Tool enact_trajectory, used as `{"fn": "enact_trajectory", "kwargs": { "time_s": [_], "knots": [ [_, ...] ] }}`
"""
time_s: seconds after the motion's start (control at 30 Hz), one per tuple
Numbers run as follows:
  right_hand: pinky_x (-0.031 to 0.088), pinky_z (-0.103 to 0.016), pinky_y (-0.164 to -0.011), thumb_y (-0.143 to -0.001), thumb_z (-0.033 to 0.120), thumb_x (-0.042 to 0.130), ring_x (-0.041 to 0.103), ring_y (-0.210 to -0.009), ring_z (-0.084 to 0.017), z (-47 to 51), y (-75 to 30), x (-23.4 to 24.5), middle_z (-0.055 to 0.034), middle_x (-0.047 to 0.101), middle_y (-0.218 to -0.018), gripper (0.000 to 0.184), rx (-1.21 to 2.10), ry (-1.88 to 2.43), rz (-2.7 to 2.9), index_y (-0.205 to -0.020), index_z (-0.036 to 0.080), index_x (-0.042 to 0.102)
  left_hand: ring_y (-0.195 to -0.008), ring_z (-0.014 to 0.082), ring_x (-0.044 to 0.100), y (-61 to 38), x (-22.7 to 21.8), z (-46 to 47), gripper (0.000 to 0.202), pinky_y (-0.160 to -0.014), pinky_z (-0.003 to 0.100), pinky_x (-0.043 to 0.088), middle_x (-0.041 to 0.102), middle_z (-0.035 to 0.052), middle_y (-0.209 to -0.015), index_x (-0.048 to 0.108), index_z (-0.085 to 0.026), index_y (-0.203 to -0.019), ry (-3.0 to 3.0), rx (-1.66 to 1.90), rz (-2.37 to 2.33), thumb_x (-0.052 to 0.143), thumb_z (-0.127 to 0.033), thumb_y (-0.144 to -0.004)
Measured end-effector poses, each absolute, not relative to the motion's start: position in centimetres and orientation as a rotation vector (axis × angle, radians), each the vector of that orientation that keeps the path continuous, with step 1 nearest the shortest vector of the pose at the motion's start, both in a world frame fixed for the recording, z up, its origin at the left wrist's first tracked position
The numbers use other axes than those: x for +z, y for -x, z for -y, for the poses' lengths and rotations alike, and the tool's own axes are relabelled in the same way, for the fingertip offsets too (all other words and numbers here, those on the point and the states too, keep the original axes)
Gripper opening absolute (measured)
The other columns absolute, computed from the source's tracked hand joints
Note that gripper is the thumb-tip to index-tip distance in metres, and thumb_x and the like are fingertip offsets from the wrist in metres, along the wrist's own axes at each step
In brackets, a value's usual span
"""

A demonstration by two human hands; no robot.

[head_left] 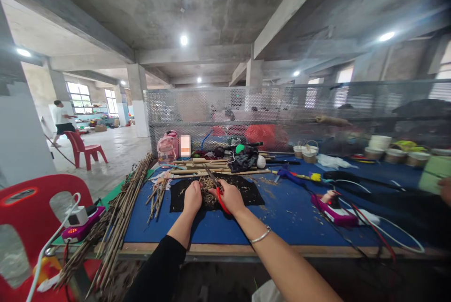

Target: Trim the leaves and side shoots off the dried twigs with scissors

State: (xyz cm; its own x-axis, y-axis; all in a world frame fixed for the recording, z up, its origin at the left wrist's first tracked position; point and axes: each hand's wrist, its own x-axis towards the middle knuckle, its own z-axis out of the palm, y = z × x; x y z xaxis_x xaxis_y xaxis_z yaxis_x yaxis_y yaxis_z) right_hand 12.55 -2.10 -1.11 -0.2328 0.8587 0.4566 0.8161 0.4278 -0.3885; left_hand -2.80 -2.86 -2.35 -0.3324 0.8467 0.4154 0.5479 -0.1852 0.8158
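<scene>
My right hand (231, 197) is closed around red-handled scissors (221, 202), whose blades point forward and to the left. Facing it, my left hand (193, 196) is closed with the fingertips together; what it pinches is too small to make out. Between and just ahead of both hands lies a heap of short cut stem pieces (207, 188) on a black cloth (252, 192). Several short twigs (157, 197) rest to the left of the cloth. Behind it, longer pale sticks (200, 169) lie across the blue table (282, 227).
A bundle of long twigs (118, 217) overhangs the table's left edge beside a red chair (45, 189). At right are a blue glue gun (294, 174), a purple power strip (334, 212) with trailing cables, and small buckets (309, 155). A mesh partition (197, 104) stands behind. A person (61, 116) walks far left.
</scene>
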Motion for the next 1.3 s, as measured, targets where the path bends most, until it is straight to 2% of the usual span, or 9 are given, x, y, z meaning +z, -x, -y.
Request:
{"fn": "enact_trajectory", "kwargs": {
  "time_s": [0.17, 0.37, 0.57, 0.97, 1.13, 1.3],
  "knots": [
    [0.043, -0.028, -0.07, -0.079, 0.061, 0.043, 0.064, -0.086, -0.024, 1.9, -12.6, -1.2, -0.0094, 0.068, -0.089, 0.052, 0.089, 1.388, 2.061, -0.109, 0.021, 0.055, -0.074, 0.0172, 0.057, 2.7, -2.7, 2.6, 0.026, -0.07, 0.026, 0.039, 0.065, 0.0065, -0.08, 0.063, -0.016, -0.084, -1.704, 1.59, -1.657, 0.041, -0.03, -0.083],
    [0.043, -0.029, -0.074, -0.075, 0.058, 0.052, 0.062, -0.09, -0.023, 2.3, -12.6, -1.2, -0.0084, 0.066, -0.097, 0.05, 0.062, 1.326, 2.082, -0.109, 0.021, 0.053, -0.081, 0.0189, 0.06, 2.7, -2.7, 2.7, 0.021, -0.078, 0.029, 0.042, 0.068, 0.008, -0.084, 0.069, -0.015, -0.079, -1.637, 1.747, -1.555, 0.055, -0.03, -0.074],
    [0.042, -0.033, -0.082, -0.074, 0.053, 0.054, 0.056, -0.096, -0.023, 1.8, -12.4, -1.9, -0.0119, 0.059, -0.103, 0.052, 0.017, 1.198, 2.107, -0.11, 0.015, 0.05, -0.078, 0.02, 0.062, 2.3, -2.3, 2.9, 0.024, -0.077, 0.03, 0.044, 0.07, 0.0082, -0.084, 0.071, -0.013, -0.081, -1.486, 1.669, -1.332, 0.062, -0.031, -0.067],
    [0.037, -0.041, -0.086, -0.069, 0.051, 0.061, 0.048, -0.104, -0.026, 1.5, -12.4, -2.4, -0.0114, 0.054, -0.108, 0.058, -0.007, 1.155, 2.126, -0.115, 0.018, 0.045, -0.071, 0.0192, 0.062, 2.0, -3.1, 2.3, 0.033, -0.069, 0.029, 0.047, 0.07, 0.0099, -0.08, 0.071, -0.01, -0.084, -1.337, 1.587, -1.174, 0.068, -0.033, -0.061],
    [0.038, -0.037, -0.084, -0.07, 0.051, 0.06, 0.051, -0.102, -0.025, 1.8, -12.3, -2.0, -0.0114, 0.057, -0.107, 0.056, 0.05, 1.164, 2.13, -0.114, 0.018, 0.048, -0.069, 0.0183, 0.061, 2.2, -3.2, 2.2, 0.033, -0.068, 0.028, 0.046, 0.07, 0.0096, -0.079, 0.071, -0.01, -0.081, -1.378, 1.588, -1.16, 0.069, -0.035, -0.06],
    [0.042, -0.028, -0.07, -0.075, 0.056, 0.052, 0.061, -0.086, -0.022, 2.2, -12.5, -1.5, -0.0064, 0.065, -0.091, 0.046, 0.184, 1.216, 2.153, -0.107, 0.022, 0.054, -0.049, 0.0111, 0.051, 2.3, -3.1, 2.5, 0.036, -0.047, 0.022, 0.038, 0.067, 0.0054, -0.067, 0.071, -0.01, -0.083, -1.348, 1.561, -1.238, 0.066, -0.039, -0.062]
  ]
}}
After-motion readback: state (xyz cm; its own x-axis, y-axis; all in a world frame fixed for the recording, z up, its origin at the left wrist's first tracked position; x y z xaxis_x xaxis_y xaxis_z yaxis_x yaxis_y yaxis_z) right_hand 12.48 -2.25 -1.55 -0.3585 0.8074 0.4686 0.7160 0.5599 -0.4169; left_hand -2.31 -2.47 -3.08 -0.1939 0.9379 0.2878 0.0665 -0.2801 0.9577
